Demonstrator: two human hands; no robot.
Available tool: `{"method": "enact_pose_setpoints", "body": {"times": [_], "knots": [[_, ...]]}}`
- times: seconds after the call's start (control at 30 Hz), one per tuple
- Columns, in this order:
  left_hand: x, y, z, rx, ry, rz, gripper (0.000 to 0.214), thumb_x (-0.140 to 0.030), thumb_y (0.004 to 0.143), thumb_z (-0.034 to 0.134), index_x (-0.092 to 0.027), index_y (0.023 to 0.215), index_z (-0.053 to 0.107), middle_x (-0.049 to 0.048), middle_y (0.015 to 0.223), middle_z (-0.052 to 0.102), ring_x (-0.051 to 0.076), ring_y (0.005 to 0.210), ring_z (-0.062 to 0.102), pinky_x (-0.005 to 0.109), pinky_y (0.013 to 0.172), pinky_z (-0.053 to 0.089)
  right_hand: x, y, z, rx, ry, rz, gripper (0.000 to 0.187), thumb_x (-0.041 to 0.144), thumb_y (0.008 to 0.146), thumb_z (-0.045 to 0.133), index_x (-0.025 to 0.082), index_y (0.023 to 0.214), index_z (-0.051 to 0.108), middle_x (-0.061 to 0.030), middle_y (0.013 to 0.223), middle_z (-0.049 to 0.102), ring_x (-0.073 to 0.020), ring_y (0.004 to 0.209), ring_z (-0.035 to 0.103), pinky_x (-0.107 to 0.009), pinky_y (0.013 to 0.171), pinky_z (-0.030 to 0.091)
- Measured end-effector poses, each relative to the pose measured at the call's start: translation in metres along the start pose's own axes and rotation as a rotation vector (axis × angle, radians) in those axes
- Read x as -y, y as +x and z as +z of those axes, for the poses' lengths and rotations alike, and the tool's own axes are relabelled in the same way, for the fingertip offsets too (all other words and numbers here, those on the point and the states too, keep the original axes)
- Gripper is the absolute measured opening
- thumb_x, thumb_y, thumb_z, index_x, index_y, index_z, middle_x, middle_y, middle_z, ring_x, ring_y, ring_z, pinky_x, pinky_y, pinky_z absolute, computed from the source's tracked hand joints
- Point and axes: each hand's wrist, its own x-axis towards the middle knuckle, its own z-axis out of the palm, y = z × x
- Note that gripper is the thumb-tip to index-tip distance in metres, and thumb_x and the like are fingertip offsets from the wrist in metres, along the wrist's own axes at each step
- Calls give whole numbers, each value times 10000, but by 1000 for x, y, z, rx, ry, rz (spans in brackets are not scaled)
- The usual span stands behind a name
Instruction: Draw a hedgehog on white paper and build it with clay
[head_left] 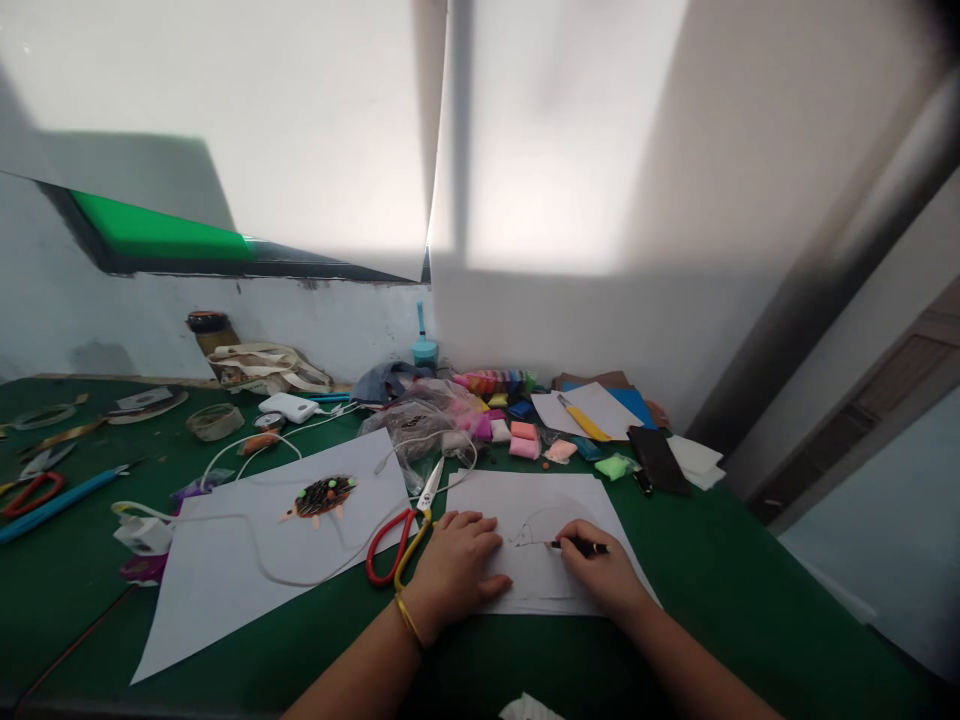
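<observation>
My right hand [600, 570] grips a black pen [592, 547], its tip down on a white sheet of paper [536, 590]. Thin dark lines on that sheet form a rounded outline with a pointed left end. My left hand [465, 562] lies flat over the sheet's left edge, fingers stretched out. Just left of it are scissors [401, 545] with one red and one yellow handle. Farther left, a larger white sheet [225, 600] bears a hedgehog figure [324, 496] with a dark spiny back and small green and orange dots.
A white cable [259, 560] crosses the left sheet from a charger [142, 537]. Several packs of coloured clay [523, 447] lie behind the paper. A yellow cutter [587, 422] and a dark wallet-like item [658, 460] sit back right. Tape rolls [215, 422] and tools lie at left.
</observation>
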Motion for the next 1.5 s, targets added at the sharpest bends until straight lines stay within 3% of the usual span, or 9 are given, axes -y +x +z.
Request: {"method": "enact_pose_setpoints", "body": {"times": [1.5], "knots": [[2, 1, 3, -5, -1, 0, 445, -527, 753, 668, -310, 1138, 610, 5, 1327, 553, 288, 1241, 430, 475, 1076, 237, 3, -3, -1, 36, 29, 16, 163, 305, 741, 509, 221, 683, 636, -15, 755, 697, -225, 795, 635, -292, 712, 471]]}}
